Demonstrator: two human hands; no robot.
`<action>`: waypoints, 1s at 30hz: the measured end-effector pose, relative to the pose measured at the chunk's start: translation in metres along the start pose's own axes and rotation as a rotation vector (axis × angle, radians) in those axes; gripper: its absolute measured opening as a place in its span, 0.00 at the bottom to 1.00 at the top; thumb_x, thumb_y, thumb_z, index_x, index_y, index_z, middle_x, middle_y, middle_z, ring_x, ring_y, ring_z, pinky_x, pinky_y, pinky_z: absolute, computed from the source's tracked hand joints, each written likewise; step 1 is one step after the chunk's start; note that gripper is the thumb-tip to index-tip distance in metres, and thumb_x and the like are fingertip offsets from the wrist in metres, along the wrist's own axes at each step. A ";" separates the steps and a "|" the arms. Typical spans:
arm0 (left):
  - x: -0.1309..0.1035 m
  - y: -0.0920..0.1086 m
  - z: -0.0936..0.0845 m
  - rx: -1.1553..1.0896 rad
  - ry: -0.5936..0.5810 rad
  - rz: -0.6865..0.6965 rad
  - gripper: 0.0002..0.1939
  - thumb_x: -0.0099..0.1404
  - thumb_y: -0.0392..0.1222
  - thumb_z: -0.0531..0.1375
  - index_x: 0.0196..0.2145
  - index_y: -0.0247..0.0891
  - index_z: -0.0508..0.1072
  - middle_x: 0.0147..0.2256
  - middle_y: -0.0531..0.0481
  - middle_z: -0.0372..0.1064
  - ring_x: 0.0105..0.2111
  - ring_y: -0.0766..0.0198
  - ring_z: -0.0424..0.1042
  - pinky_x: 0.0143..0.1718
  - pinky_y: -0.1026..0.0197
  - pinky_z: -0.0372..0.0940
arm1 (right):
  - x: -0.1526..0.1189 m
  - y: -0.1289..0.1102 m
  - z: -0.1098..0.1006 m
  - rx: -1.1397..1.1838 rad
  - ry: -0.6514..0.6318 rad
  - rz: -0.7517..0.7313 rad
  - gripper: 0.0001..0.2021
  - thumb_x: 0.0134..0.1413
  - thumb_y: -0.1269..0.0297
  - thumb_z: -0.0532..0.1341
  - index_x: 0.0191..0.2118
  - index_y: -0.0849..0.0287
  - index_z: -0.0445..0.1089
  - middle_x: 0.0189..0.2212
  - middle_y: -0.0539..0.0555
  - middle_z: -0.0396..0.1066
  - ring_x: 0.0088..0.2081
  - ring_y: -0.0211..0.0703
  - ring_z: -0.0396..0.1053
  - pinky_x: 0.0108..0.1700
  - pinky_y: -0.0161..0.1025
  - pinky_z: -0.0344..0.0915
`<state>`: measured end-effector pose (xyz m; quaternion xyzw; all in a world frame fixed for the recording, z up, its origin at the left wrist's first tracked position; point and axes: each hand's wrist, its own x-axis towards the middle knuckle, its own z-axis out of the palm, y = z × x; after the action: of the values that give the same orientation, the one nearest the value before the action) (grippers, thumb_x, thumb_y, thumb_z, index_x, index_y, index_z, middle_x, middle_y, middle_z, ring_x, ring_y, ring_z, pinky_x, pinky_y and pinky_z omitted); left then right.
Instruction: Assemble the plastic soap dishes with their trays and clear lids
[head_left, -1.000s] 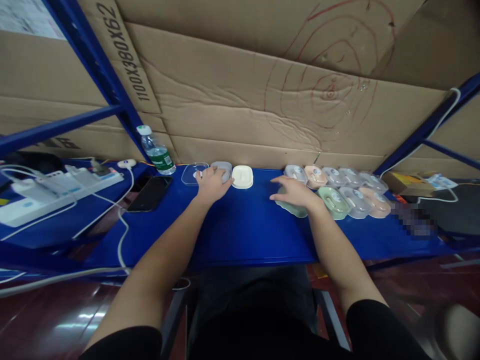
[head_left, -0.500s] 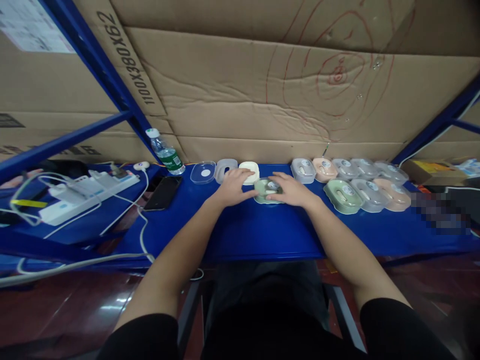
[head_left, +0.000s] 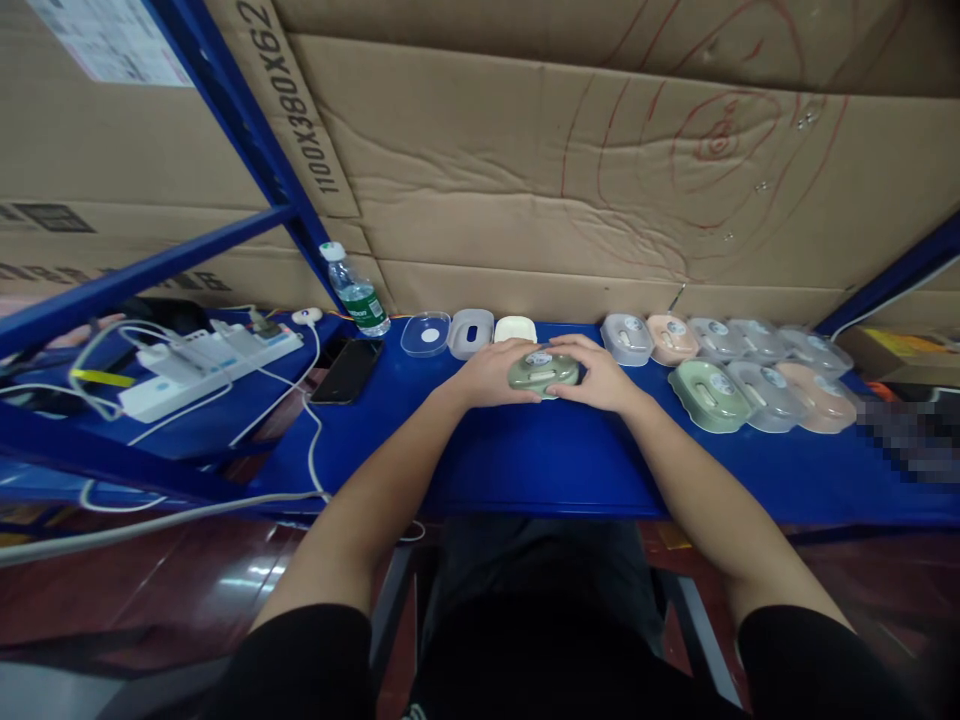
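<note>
A green soap box (head_left: 541, 374) with a clear lid and a round label is gripped between my two hands above the blue table. My left hand (head_left: 495, 376) closes round its left end. On the opposite end, my right hand (head_left: 598, 374) wraps its fingers over the far edge, with the thumb at the near side. Just behind my left hand lies a cream tray (head_left: 516, 328), partly covered by the fingers. Left of that are a grey tray with an oval slot (head_left: 471, 345) and a clear lid (head_left: 415, 338) bearing a white round label.
Several lidded boxes in grey, peach (head_left: 673, 340) and green (head_left: 709, 400) stand in two rows at the right. A water bottle (head_left: 358, 298), a black phone (head_left: 347, 372) and a white power strip (head_left: 202, 375) with cables lie left. Cardboard (head_left: 465, 180) backs the blue table (head_left: 540, 470).
My left hand has moved from the cream tray onto the green soap box, and both hands now hold it. The box appears lifted and tilted. The view has shifted slightly.
</note>
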<state>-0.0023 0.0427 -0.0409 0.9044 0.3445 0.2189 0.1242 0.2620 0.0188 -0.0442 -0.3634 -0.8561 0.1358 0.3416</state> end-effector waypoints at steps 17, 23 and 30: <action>0.000 -0.010 -0.010 0.026 0.412 -0.239 0.20 0.78 0.47 0.50 0.53 0.39 0.79 0.54 0.42 0.80 0.57 0.51 0.77 0.63 0.50 0.67 | 0.002 0.002 0.004 0.055 0.337 0.160 0.37 0.69 0.33 0.56 0.73 0.50 0.61 0.62 0.63 0.73 0.53 0.59 0.77 0.57 0.61 0.76; -0.012 -0.082 -0.036 0.003 0.905 -0.670 0.20 0.76 0.41 0.51 0.57 0.36 0.77 0.49 0.42 0.81 0.52 0.52 0.79 0.56 0.54 0.70 | -0.001 0.005 0.007 -0.136 -0.029 0.062 0.34 0.65 0.39 0.65 0.68 0.54 0.69 0.59 0.63 0.77 0.59 0.65 0.74 0.63 0.64 0.71; -0.035 -0.138 -0.045 -0.057 0.796 -1.000 0.16 0.73 0.46 0.57 0.45 0.36 0.83 0.37 0.43 0.81 0.42 0.52 0.79 0.46 0.56 0.71 | -0.001 -0.001 0.013 -0.180 -0.196 -0.016 0.31 0.63 0.43 0.69 0.64 0.55 0.74 0.60 0.63 0.76 0.61 0.65 0.73 0.64 0.62 0.71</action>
<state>-0.1261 0.1234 -0.0642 0.4804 0.7385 0.4628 0.0981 0.2528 0.0175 -0.0541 -0.3708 -0.8969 0.0906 0.2233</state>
